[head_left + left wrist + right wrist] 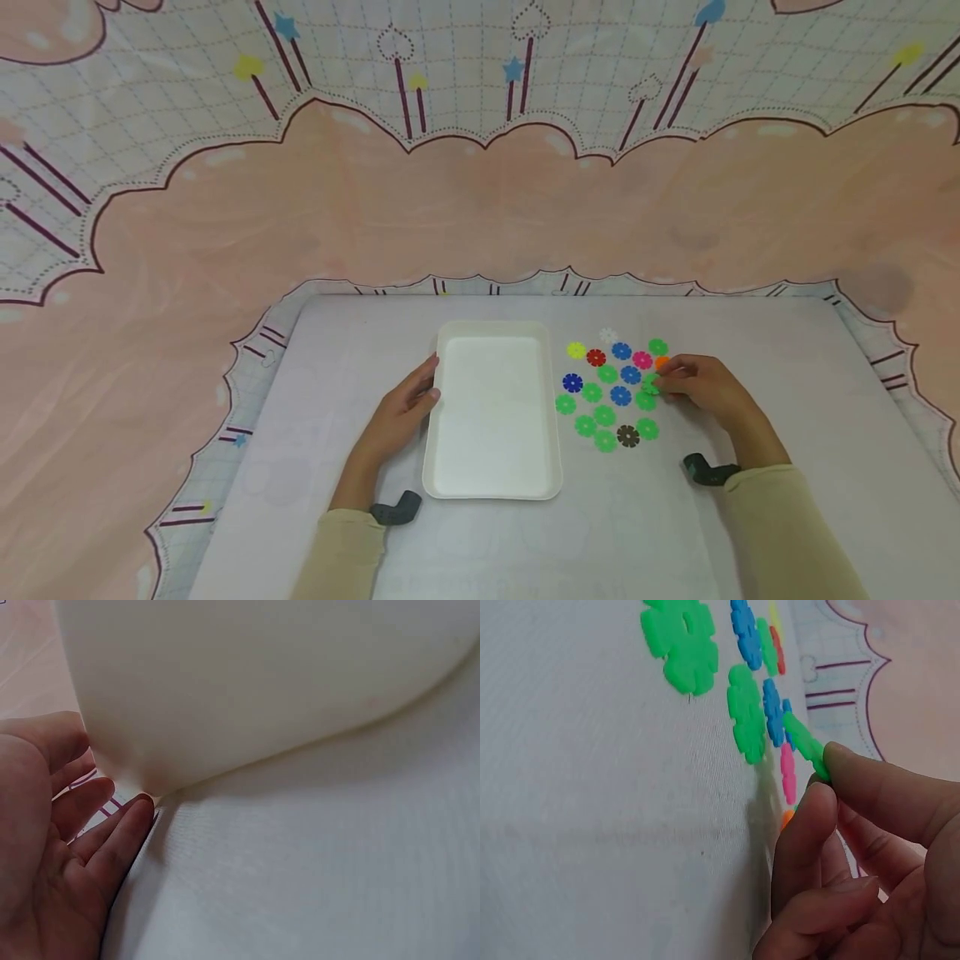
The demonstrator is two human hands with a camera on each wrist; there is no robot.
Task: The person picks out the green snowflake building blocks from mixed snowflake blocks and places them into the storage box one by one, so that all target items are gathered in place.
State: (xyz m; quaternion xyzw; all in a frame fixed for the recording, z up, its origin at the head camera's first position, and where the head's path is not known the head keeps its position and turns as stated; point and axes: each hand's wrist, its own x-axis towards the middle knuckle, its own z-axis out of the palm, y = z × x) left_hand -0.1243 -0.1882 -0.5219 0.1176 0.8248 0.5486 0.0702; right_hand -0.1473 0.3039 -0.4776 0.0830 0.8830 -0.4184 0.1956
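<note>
In the head view a white rectangular tray (492,493) stands at mid-table with nothing in it. My left hand (401,414) rests against the tray's left side, its fingertips touching the outer wall; the left wrist view has the hand (75,847) with loosely bent fingers at the tray's wall (247,682). My right hand (705,387) pinches a green notched plastic disc (804,744) between thumb and index finger, a little above the table. Under and left of that hand lie several snowflake-shaped discs, mostly green (604,415), with blue (620,396) and pink (642,360) ones among them.
More discs lie right of the tray: yellow (576,350), red (596,357), white (608,335), dark blue (572,382), brown (627,436) and a partly hidden orange one (662,363). A white cloth (570,550) covers the table. Behind hangs a patterned pink backdrop (480,217).
</note>
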